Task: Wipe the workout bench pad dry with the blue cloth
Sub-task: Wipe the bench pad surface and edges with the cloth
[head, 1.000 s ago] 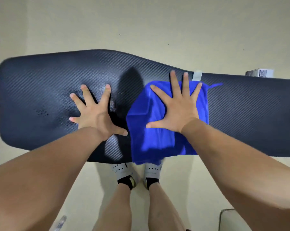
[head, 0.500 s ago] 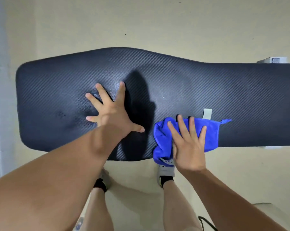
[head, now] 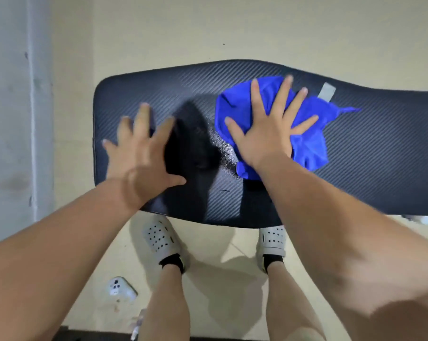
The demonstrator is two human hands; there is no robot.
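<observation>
1. We see the pad (head: 367, 153) lying with its long axis left to right; its rounded left end is in view, and its right end runs out of frame.
2. Its far edge curves and borders bare beige floor (head: 232, 28). Its near edge sits just above our shoes (head: 158, 238).
3. The cloth (head: 313, 134) lies bunched on the pad, right of its middle and nearer the far edge, with no part over an edge. A thin corner points right, and a grey tag (head: 327, 91) sticks out toward the far right.
4. Our right hand (head: 267, 134) presses flat on the cloth, fingers spread wide and pointing away from us; it pins the cloth, nothing is gripped.
5. Our left hand (head: 141, 153) is open and blurred over the pad's left part, fingers splayed, holding nothing; we cannot tell whether it touches.
6. Between the hands the pad shows a wet sheen (head: 222, 148). Bare pad stretches right of the cloth.
7. A wall (head: 13, 119) stands left, apart from the pad's end. A small white object (head: 120, 289) lies on the floor by our left leg.
</observation>
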